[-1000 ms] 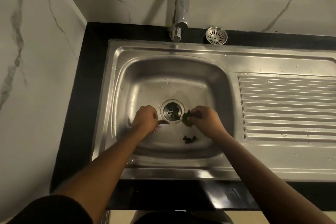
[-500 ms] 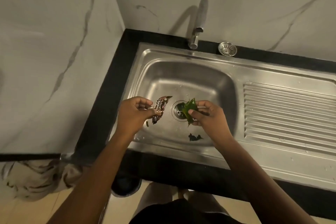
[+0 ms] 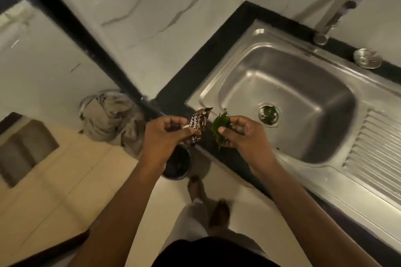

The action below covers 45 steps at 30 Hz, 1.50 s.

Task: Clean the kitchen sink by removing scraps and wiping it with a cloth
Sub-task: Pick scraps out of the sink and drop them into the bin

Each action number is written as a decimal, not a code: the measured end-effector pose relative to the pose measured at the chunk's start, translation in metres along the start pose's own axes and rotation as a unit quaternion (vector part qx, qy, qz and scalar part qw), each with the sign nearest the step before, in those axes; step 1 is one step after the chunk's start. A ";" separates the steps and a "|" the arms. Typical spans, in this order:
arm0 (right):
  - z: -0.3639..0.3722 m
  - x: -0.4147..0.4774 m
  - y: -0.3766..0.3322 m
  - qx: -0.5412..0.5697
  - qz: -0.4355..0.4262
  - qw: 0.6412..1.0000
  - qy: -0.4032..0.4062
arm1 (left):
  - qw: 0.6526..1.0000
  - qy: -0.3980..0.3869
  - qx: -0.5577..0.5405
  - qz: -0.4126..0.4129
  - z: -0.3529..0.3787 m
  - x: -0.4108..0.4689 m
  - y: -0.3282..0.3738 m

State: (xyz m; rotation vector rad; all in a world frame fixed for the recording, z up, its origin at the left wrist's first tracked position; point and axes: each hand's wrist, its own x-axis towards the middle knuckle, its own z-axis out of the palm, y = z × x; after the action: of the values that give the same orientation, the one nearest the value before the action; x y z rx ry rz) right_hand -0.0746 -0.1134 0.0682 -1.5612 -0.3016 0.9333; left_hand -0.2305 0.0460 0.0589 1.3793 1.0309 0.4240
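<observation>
Head view: we see both hands just outside the sink's [image 3: 282, 84] front left corner, over the black tabletop [image 3: 195, 67] edge. The left hand [image 3: 165, 136] pinches a brown snack wrapper [image 3: 198, 124] between thumb and curled fingers. The right hand [image 3: 245, 136] pinches a green leaf scrap [image 3: 220, 129] the same way. More green bits sit in the sink's drain [image 3: 268, 114]. On the floor left of the sink lies a crumpled cloth [image 3: 112, 117]. A dark round container [image 3: 179, 165] below the left wrist is mostly hidden, and we cannot make out its contents. Behind the sink, the blurred tap [image 3: 338, 13] is cut off.
</observation>
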 end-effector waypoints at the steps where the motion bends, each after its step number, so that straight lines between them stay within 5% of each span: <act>1: 0.013 -0.002 0.008 -0.015 0.006 1.000 -0.013 | 1.000 0.018 -0.004 -0.010 -0.013 -0.008 -0.009; 9: 0.106 0.013 0.104 -0.141 0.108 0.982 -0.067 | 0.984 0.132 0.003 -0.122 -0.088 -0.013 -0.105; 19: 0.193 0.104 0.261 -0.104 0.323 0.940 0.029 | 0.961 0.145 0.068 -0.227 -0.118 0.070 -0.251; 33: 0.219 0.174 0.361 -0.286 0.240 0.927 -0.029 | 0.942 0.136 0.160 -0.262 -0.119 0.132 -0.337; 45: 0.200 0.074 0.222 -0.219 0.091 0.971 -0.030 | 0.975 0.099 0.176 -0.091 -0.107 0.067 -0.221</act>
State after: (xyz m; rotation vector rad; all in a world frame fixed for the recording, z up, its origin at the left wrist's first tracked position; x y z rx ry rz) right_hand -0.2368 0.0260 -0.1539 -1.9934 -0.4330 1.1094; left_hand -0.3483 0.1166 -0.1551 1.5578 1.4364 0.2526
